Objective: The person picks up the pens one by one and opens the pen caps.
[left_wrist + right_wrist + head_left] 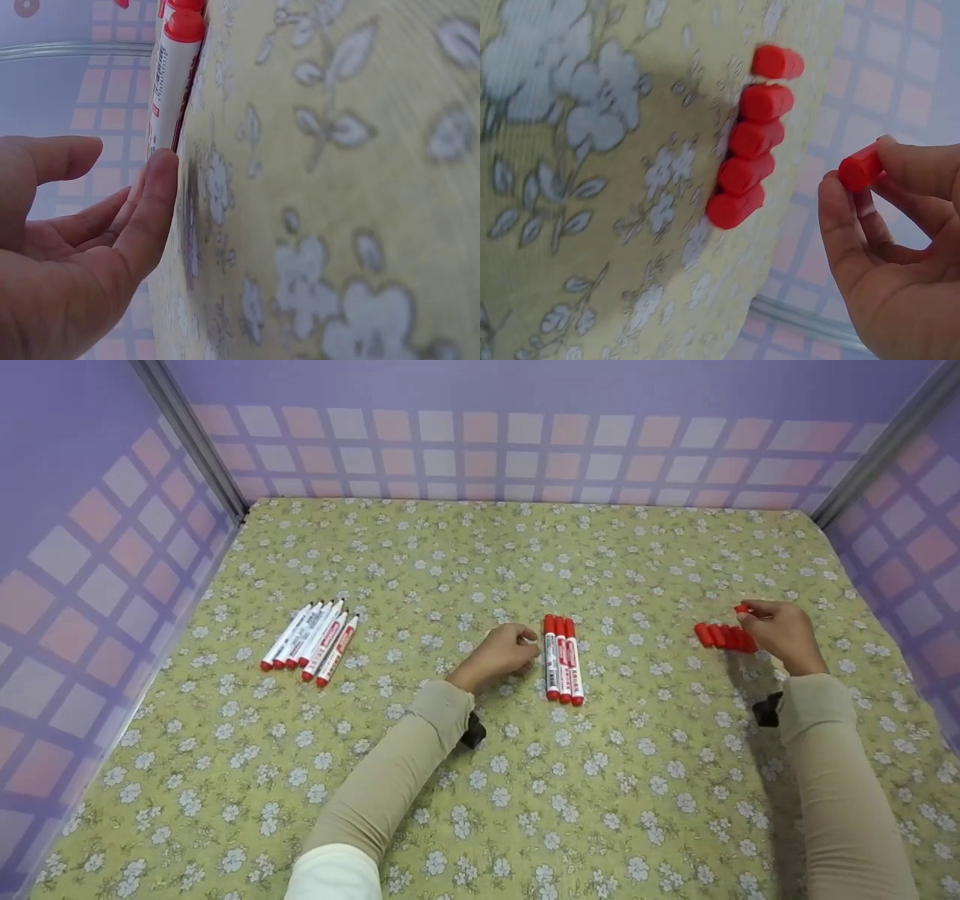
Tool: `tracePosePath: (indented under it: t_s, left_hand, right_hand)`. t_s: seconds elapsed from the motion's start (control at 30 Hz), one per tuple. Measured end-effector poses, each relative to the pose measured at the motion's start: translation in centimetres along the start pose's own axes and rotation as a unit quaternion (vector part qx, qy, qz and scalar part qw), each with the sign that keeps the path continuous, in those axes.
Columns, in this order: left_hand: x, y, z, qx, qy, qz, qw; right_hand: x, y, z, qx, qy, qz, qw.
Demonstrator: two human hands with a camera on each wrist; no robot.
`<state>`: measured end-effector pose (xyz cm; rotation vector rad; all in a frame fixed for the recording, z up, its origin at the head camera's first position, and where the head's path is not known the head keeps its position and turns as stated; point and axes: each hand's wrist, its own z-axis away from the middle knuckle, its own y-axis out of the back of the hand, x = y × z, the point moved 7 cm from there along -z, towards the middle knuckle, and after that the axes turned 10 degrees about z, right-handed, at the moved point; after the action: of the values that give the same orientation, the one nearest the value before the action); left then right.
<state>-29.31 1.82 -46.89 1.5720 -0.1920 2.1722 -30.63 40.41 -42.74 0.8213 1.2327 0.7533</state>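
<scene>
Three capped red-and-white markers lie side by side at the middle of the floral cloth. My left hand rests just left of them with relaxed fingers, one fingertip touching the nearest marker; it holds nothing. Several uncapped markers lie in a row at the left. At the right, several loose red caps lie in a row on the cloth. My right hand hovers beside them and pinches one red cap between thumb and fingertips, apart from the row of caps.
A yellow-green floral cloth covers the table. Purple checked walls enclose it at the back and both sides. Both beige sleeves reach in from the near edge.
</scene>
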Motion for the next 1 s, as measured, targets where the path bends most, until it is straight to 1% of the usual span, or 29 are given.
tracePosePath:
  t_s: [0.1, 0.2, 0.3, 0.33, 0.4, 0.47, 0.53, 0.63, 0.7, 0.8, 0.83, 0.9, 1.0]
  left_hand:
    - [0.1, -0.1, -0.3, -0.001, -0.002, -0.009, 1.0]
    - [0.1, -0.3, -0.5, -0.001, 0.0, -0.013, 0.9999]
    - [0.0, -0.5, -0.7, 0.0, 0.005, -0.009, 0.9999]
    - [-0.1, -0.6, -0.8, 0.001, 0.006, -0.007, 1.0]
    - [-0.1, -0.7, -1.0, 0.005, 0.009, -0.005, 0.9999]
    - [-0.1, -0.8, -1.1, 0.011, 0.01, -0.005, 0.9999]
    - [0.0, -0.9, -1.2, 0.021, 0.01, -0.008, 0.9997]
    - [0.2, -1.1, -1.4, 0.031, 0.006, -0.016, 0.9994]
    - [0.3, -1.2, -1.5, 0.038, 0.002, -0.029, 0.9988]
    - [0.5, -1.3, -1.7, 0.046, -0.009, -0.055, 0.9974]
    - [0.6, -1.3, -1.8, 0.05, -0.012, -0.064, 0.9966]
    - [0.6, -1.4, -1.9, 0.056, -0.018, -0.079, 0.9951]
    - [0.7, -1.5, -2.0, 0.062, -0.022, -0.081, 0.9946]
  right_hand:
    - [1.2, 0.0, -0.4, 0.005, -0.006, 0.0, 1.0]
    - [3.4, -0.3, -1.4, 0.022, -0.024, 0.01, 0.999]
    - [5.5, -0.6, -2.4, 0.027, -0.033, 0.009, 0.999]
    - [5.8, -0.7, -2.4, 0.023, -0.038, 0.004, 0.999]
    - [6.1, -0.7, -2.3, 0.014, -0.034, -0.006, 0.999]
    - [5.4, -0.5, -1.5, 0.001, -0.035, -0.011, 0.999]
    - [4.7, -0.3, -0.8, -0.011, -0.04, -0.01, 0.999]
    - [4.7, -0.2, -0.3, -0.011, -0.059, -0.012, 0.998]
    - [5.4, -0.5, -0.7, -0.013, -0.065, -0.021, 0.998]
    - [7.1, -0.8, -1.6, -0.004, -0.081, -0.014, 0.997]
    - [7.5, -1.0, -1.8, -0.013, -0.069, -0.012, 0.997]
    - [8.3, -1.1, -2.2, -0.011, -0.07, -0.003, 0.997]
    - [8.7, -1.2, -2.3, -0.018, -0.072, 0.005, 0.997]
